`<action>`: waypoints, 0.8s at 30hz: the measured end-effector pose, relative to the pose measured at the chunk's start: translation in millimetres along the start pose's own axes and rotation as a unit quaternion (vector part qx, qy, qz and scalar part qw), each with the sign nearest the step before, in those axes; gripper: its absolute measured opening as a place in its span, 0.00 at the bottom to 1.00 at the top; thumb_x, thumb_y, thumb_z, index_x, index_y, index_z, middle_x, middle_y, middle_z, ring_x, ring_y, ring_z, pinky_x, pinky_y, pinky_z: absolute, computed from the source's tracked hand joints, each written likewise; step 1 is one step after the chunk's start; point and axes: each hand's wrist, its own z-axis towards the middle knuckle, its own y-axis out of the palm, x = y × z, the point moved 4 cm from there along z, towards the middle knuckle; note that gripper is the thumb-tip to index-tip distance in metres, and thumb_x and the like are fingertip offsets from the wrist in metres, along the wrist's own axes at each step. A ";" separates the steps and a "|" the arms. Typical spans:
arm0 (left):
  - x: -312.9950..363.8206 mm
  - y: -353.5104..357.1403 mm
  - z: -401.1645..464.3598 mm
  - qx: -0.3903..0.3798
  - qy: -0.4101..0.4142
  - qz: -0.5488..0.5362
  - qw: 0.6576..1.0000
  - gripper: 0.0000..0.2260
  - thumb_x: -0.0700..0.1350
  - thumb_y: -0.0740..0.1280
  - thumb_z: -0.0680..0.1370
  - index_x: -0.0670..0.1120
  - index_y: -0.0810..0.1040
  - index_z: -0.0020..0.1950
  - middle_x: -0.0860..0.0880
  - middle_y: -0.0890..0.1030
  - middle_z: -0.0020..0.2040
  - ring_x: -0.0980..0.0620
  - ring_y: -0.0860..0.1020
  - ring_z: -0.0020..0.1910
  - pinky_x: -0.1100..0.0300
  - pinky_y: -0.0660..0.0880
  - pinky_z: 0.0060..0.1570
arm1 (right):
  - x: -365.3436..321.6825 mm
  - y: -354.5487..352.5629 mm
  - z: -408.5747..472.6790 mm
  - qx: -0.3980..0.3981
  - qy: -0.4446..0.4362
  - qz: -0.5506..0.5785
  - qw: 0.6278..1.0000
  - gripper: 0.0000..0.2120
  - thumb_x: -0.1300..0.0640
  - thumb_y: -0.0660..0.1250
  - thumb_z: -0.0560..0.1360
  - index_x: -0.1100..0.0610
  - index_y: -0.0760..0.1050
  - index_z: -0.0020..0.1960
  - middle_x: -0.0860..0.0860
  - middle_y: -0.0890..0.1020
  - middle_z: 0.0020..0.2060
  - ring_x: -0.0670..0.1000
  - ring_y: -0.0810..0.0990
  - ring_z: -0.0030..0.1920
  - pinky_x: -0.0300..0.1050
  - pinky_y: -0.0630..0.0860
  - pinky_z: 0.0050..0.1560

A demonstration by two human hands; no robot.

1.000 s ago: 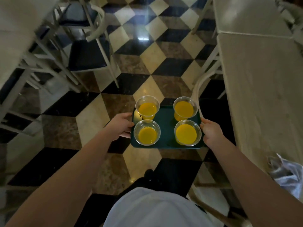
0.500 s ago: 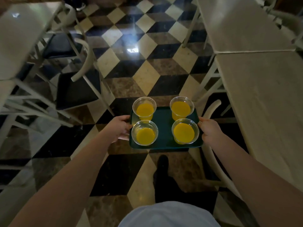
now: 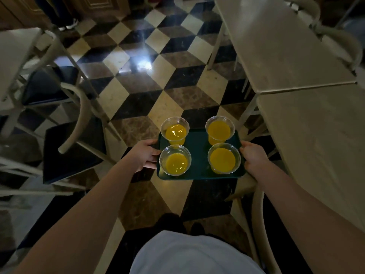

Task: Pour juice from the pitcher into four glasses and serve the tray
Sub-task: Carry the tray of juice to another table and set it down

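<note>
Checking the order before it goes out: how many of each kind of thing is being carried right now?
Glasses of orange juice: 4
Green tray: 1
Total: 5

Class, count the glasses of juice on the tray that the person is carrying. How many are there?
4, all on the green tray: far left, far right, near left, near right. None appears hidden.
</note>
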 end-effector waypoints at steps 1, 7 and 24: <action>11.0 -3.5 12.5 -0.001 0.000 0.004 1.000 0.24 0.30 0.59 0.80 0.50 0.71 0.73 0.44 0.87 0.46 0.46 0.87 0.41 0.50 0.82 0.32 | -9.9 5.9 8.8 0.004 -0.002 0.002 1.000 0.20 0.68 0.59 0.82 0.57 0.80 0.68 0.61 0.83 0.58 0.60 0.83 0.55 0.57 0.81 0.56; 75.3 -28.3 91.7 -0.025 0.005 0.030 0.999 0.28 0.30 0.65 0.78 0.48 0.68 0.76 0.42 0.84 0.55 0.43 0.86 0.46 0.50 0.83 0.35 | -58.8 50.8 60.8 0.020 0.016 0.037 0.999 0.23 0.71 0.57 0.80 0.57 0.79 0.69 0.58 0.83 0.56 0.57 0.83 0.52 0.51 0.80 0.48; 278.9 -98.0 283.3 -0.071 -0.014 0.104 0.992 0.26 0.30 0.63 0.79 0.51 0.70 0.74 0.37 0.79 0.63 0.38 0.81 0.57 0.48 0.83 0.38 | -205.2 158.4 174.2 0.081 0.043 0.120 0.988 0.21 0.70 0.56 0.82 0.60 0.75 0.72 0.59 0.81 0.60 0.56 0.81 0.54 0.53 0.79 0.52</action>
